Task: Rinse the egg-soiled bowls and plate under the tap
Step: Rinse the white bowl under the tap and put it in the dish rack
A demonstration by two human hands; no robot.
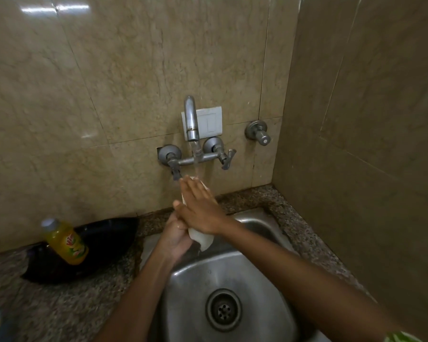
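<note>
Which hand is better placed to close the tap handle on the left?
Probably the right hand: its straight fingers lie on the white dish just below that handle, while the left hand grips the dish from beneath.

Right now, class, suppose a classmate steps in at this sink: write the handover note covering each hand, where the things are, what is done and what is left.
Left hand: grips the white dish from below, tilted on edge under the tap.
Right hand: laid flat, fingers straight, rubbing the dish's face.
Water is running from the tap onto the dish, above the steel sink.
Whether the dish is a bowl or the plate cannot be told; the hands hide most of it.
Done: this dish is mid-rinse.
Left: finish it. No other bowls show in view, so how many remain cannot be told.
On the counter to the left: a yellow bottle by a black pan.
</note>
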